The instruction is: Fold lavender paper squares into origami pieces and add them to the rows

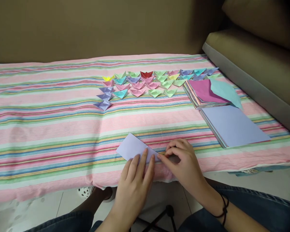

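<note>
A folded lavender paper sheet (131, 147) lies near the front edge of the striped cloth (50, 129). My left hand (135, 185) rests on its near end with fingers stretched flat, pressing it down. My right hand (185, 164) sits at the paper's right end, fingers curled and pinched on the fold. Part of the paper is hidden under both hands.
Several small folded paper boats (147, 82) in many colours stand in rows at the back middle. Two stacks of square paper lie at the right: one topped lavender (232, 124), one topped magenta (204, 91) with a loose teal sheet (226, 91). A sofa (256, 58) borders the right side.
</note>
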Available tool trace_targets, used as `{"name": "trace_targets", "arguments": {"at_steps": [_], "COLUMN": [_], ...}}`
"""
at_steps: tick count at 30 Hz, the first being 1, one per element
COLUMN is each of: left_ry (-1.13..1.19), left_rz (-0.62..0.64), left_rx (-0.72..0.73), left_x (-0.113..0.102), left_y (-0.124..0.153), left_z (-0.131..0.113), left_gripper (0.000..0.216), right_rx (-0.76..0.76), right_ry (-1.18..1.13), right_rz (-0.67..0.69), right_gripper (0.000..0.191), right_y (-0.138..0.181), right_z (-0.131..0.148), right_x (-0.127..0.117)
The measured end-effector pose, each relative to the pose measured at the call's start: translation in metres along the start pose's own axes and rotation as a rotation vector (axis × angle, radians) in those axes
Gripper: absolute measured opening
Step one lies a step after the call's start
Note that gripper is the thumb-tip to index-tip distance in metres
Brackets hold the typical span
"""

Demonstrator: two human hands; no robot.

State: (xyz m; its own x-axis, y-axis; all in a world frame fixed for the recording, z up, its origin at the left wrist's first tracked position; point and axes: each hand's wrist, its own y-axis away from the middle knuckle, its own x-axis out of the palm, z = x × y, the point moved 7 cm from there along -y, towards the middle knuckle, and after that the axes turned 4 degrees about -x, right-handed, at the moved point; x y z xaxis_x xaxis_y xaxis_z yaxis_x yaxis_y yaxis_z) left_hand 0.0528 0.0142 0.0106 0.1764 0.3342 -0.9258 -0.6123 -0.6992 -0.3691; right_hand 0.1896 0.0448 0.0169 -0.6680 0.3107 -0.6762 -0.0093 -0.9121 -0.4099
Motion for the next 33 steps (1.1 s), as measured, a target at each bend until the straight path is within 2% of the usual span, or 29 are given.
{"name": "trace_targets", "arguments": {"at_steps": [33], "left_ry": [-0.029], "left_rz": [0.022], "left_rx": [0.000], "left_x": [0.0032], "left_y": [0.0013], "left_z": [-0.0009], "left_gripper": [0.047], "right_rx": [0.023], "right_ry": [0.071], "right_rz": [-0.005], "right_gripper": [0.024], "right_y": [-0.0041], "right_z": [-0.0015], "right_x": [0.0034]}}
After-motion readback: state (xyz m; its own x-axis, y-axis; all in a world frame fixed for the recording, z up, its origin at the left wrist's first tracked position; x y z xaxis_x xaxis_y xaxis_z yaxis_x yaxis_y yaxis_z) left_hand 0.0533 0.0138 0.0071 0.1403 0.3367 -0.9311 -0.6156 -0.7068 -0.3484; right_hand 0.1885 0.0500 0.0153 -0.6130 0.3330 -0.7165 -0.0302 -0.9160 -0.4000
